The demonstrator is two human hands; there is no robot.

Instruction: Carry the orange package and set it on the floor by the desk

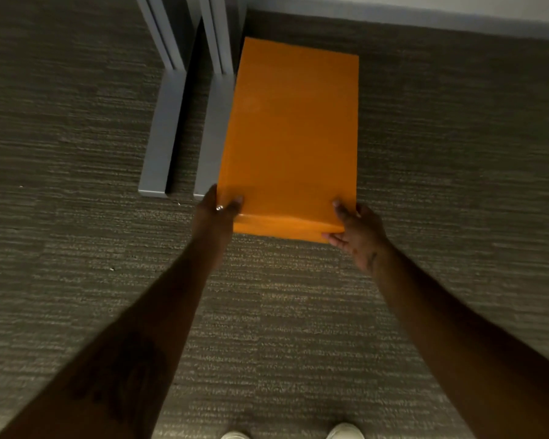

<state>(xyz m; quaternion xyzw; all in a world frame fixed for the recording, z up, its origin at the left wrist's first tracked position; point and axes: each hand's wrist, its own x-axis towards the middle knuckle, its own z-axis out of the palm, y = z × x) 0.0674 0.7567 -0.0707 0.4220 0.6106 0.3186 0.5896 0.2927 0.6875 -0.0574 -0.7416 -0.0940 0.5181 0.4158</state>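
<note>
The orange package (pixel 290 131) is a long flat rectangle stretching away from me over the grey carpet (pixel 76 153). Its left long edge runs right beside a grey desk leg foot (pixel 212 137). My left hand (pixel 217 213) grips the near left corner, thumb on top, with a ring on one finger. At the near right corner my right hand (pixel 357 232) holds on, thumb on top and fingers under the edge. I cannot tell whether the package rests on the carpet or hovers just above it.
A second grey desk leg foot (pixel 162 134) lies parallel, further left. A pale baseboard (pixel 393 17) and wall run along the far side. My two light shoes (pixel 344 432) show at the bottom edge. Carpet spreads open to the right and left.
</note>
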